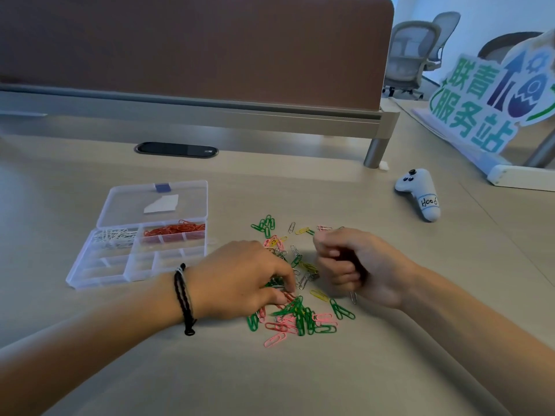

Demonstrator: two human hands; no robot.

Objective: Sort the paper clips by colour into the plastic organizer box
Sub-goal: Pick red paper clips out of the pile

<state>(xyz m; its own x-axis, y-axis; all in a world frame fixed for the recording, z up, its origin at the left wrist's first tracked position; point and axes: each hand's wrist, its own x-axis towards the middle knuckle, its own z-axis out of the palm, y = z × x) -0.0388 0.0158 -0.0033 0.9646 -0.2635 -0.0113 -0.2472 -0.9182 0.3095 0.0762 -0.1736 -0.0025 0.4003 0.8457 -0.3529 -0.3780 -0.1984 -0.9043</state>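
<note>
A loose pile of paper clips (301, 321) in green, pink, yellow, red and silver lies on the desk in front of me. My left hand (237, 277), with a black cord on its wrist, is down on the pile, thumb and fingertips pinched on a red paper clip (289, 296). My right hand (360, 265) hovers at the pile's right side with its fingers curled shut; nothing shows inside it. To the left stands the clear plastic organizer box (99, 280) with its lid (126, 202) open. White clips (115, 237) fill its back left compartment, red clips (175, 229) the back right one.
A white hand controller (420, 193) lies at the right of the desk. Behind it stands a printed sign (486, 109). A brown desk divider (210, 55) closes off the back, with a black cable slot (176, 149) before it. Office chairs (411, 55) stand beyond.
</note>
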